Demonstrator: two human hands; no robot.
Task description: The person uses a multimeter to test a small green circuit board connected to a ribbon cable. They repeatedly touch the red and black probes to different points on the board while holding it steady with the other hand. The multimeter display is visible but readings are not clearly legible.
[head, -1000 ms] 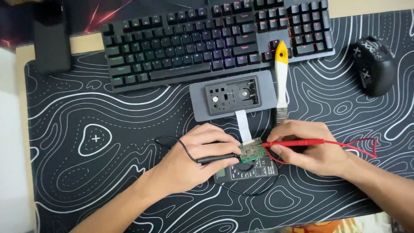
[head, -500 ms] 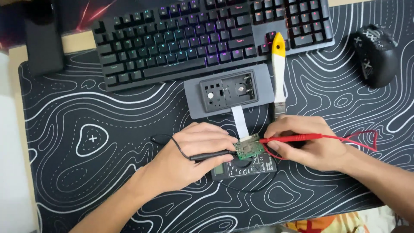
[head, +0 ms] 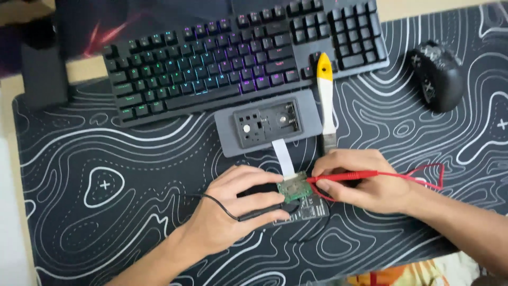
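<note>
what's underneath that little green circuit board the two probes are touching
The small green circuit board rests on a dark flat device, which lies on the black desk mat with white wavy lines. The left hand covers the device's left part.

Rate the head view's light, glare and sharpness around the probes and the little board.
Head view: soft, even light with faint shadows under the left hand and right hand; no glare on the green circuit board; red probe and black probe are reasonably sharp; keyboard backlight glows; the corners are softer and dimmer.
</note>
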